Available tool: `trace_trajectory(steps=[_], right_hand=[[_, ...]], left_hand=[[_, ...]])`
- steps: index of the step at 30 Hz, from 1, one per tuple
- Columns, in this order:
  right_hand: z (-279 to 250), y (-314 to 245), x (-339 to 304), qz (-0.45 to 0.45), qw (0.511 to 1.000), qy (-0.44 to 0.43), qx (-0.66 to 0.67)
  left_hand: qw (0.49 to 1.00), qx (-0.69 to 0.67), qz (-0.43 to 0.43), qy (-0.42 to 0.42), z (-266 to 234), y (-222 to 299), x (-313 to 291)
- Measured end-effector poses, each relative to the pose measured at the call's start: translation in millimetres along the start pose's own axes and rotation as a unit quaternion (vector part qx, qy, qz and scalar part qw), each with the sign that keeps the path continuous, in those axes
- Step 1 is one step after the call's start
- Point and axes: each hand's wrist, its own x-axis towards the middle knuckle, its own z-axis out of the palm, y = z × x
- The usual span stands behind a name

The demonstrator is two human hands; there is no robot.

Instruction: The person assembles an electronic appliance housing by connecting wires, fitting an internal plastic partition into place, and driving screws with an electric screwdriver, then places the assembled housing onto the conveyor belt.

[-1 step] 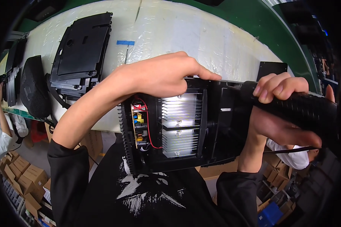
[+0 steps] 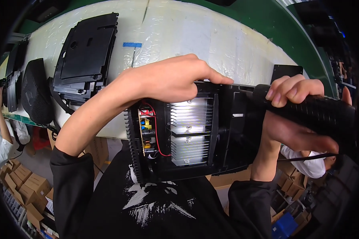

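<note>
A black plastic appliance housing (image 2: 187, 169) is held in front of my body, its inside facing up. Inside are finned silver heat sinks (image 2: 189, 119), a circuit board (image 2: 147, 133) with coloured components and a red wire (image 2: 157, 139). My left hand (image 2: 171, 79) lies over the housing's far edge, index finger stretched along it, the other fingers curled round the rim. At the housing's right end, my right hand (image 2: 295, 95) grips a long black ribbed part (image 2: 319, 113), fingers over its top and thumb below. Whether that part is joined to the housing I cannot tell.
Stacked black panels (image 2: 85, 51) lie on the plastic-covered worktable (image 2: 175, 28), beside a black mesh cover (image 2: 38, 91). A dark flat piece (image 2: 287, 71) is at the table's right. Cardboard boxes (image 2: 34, 185) stand low on the left. Other people (image 2: 4, 139) are at both sides.
</note>
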Motion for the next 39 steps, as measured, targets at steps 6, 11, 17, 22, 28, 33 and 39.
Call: trace_trajectory(steps=[6, 11, 17, 22, 28, 33, 39], right_hand=[[1.8, 3.5, 1.8, 0.007, 1.000, -0.008, 0.002], [2.0, 5.7, 9.6, 0.004, 0.997, -0.074, -0.019], [18.1, 3.4, 1.3, -0.063, 0.992, 0.094, -0.049], [3.7, -39.7, -15.3, -0.102, 0.986, 0.127, 0.016], [-48.4, -160.1, -86.5, -0.318, 0.919, 0.219, -0.080], [-83.2, -193.9, -159.0, -0.374, 0.814, 0.323, -0.305], [-93.4, -191.9, -200.6, -0.307, 0.646, 0.535, -0.450]], left_hand=[[1.000, -0.020, -0.005, -0.014, -3.6, -2.8, 1.0], [0.999, -0.030, 0.025, -0.009, -6.9, -7.8, 1.5], [1.000, -0.012, 0.024, 0.002, 0.9, 3.4, 0.8], [1.000, 0.025, 0.000, -0.005, 8.4, 6.4, -0.3], [0.997, 0.022, -0.064, -0.039, 9.5, 16.8, 8.4], [0.995, 0.029, -0.063, -0.078, 2.3, 18.6, 39.5], [0.983, 0.075, -0.027, -0.162, 6.5, 14.1, 128.4]])
